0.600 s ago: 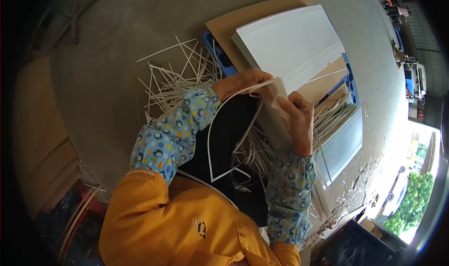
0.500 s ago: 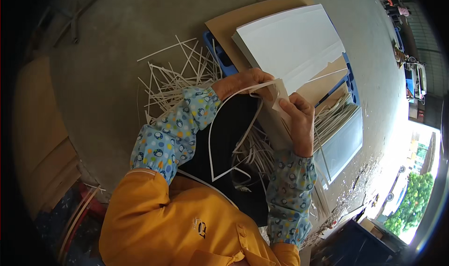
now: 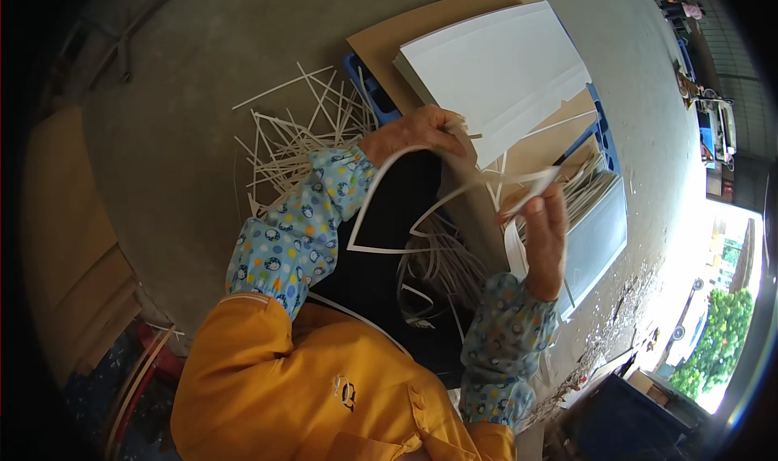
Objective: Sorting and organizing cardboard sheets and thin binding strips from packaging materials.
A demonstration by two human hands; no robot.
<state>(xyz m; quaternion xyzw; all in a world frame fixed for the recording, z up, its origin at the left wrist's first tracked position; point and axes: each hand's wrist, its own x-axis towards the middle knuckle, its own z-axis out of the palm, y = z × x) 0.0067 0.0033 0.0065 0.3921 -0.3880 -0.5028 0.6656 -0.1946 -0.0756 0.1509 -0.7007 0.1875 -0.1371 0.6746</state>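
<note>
Grey concrete floor fills most of your head view, with brown cardboard sheets lying at its left edge and a bright doorway with green trees at the lower right.

Ahead of you, a stack of white paper sheets rests on a brown cardboard board, which in turn sits on a blue pallet. Just beside the stack on your left, a loose heap of thin white paper strips is scattered over the floor.

Your left hand sits at the near corner of the stack, fingers curled and pressed together around one end of a long white trim strip. That strip bows down in a curve over the black apron on your lap, and more strips hang in loops below it.

Your right hand is raised to the right of the stack, apart from your left. Its fingertips pinch the end of a white strip that runs back toward the stack's corner. Behind this hand, a second pile of white sheets lies lower, with its layered edges showing.

Both of your forearms wear blue patterned sleeve covers over an orange jacket.

At the lower right, a dark blue bin stands on the floor near a litter of small paper scraps.
</note>
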